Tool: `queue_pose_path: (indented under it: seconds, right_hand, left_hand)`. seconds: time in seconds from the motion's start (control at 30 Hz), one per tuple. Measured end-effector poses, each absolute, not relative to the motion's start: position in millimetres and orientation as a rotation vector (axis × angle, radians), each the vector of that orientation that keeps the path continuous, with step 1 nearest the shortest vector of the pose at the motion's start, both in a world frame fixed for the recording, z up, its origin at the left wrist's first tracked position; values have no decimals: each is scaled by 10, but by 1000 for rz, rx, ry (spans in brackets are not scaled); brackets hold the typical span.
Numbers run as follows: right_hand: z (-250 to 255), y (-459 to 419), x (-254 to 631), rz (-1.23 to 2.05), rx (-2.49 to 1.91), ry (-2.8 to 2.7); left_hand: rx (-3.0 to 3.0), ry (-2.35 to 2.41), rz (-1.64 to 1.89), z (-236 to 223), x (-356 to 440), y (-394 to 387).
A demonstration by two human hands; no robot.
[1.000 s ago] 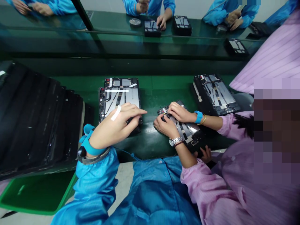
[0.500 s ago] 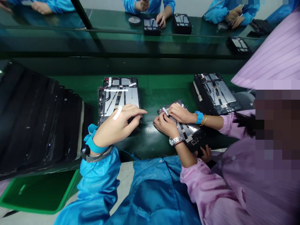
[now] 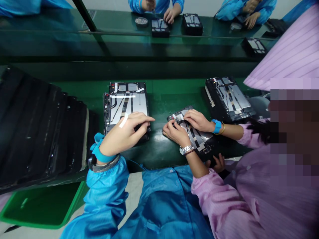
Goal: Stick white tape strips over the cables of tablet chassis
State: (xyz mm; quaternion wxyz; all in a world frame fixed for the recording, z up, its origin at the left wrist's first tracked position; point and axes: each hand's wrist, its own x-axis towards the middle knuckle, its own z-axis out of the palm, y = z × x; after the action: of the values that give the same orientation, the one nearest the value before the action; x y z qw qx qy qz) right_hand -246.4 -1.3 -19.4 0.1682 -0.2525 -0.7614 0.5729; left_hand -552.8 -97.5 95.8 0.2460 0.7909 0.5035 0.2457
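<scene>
My left hand (image 3: 124,132) lies on the near right corner of an open tablet (image 3: 124,103), whose back shows silver foil and black cables. Its fingers are stretched out to the right and hold nothing. A white strip of tape (image 3: 123,120) sticks to the back of this hand. My right hand (image 3: 216,163) is mostly hidden under a co-worker's pink sleeve (image 3: 211,192). Its visible fingers curl on the near edge of a second open tablet (image 3: 199,136). The co-worker's two hands (image 3: 185,127) press on that tablet's far end.
A slanted stack of black panels (image 3: 37,126) fills the left of the green bench (image 3: 161,96). A third open tablet (image 3: 228,98) lies at the right. A green tray (image 3: 37,205) sits low left. Across a glass divider, other people in blue work on small devices (image 3: 159,28).
The co-worker's hands have shifted a little on the second tablet. My left hand stays on the first tablet, nearly still.
</scene>
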Motion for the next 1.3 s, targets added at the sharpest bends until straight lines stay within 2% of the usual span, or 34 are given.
queue_pose_path:
  seconds: [0.17,0.37,0.53,0.63,0.8,0.87,0.93,1.03,1.13,1.3]
  right_hand:
    - [-124,160,-1877,847,-1027,-2405]
    - [-152,-33,-1708,711,-899,-2469]
    - [187,78,-1569,801,-736,-2485]
    - [255,9,-1645,720,-874,-2527]
    - [-52,-577,-2153,530,-1014,-2600]
    - [-52,-549,-2277,635,-995,-2544]
    - [56,-241,-2300,994,-855,-2379]
    - [172,398,-2331,1134,-804,-2290]
    - [38,706,-2503,1389,-779,-2230]
    - [-239,553,-2672,1378,-843,-2251]
  left_hand:
    - [2141,1386,671,913,-5542,-972]
    - [2149,1319,651,989,-5616,-1042]
    - [2260,630,351,1086,-5279,-1396]
    - [2424,539,307,782,-4938,-1576]
    - [2548,858,368,-30,-4670,-1536]
    - [2555,920,388,-263,-4655,-1457]
    - [2562,951,395,-409,-4650,-1393]
    - [2585,964,392,-506,-4651,-1370]
    - [2593,1006,423,-530,-4694,-1459]
    - [2412,1242,638,-553,-4838,-1748]
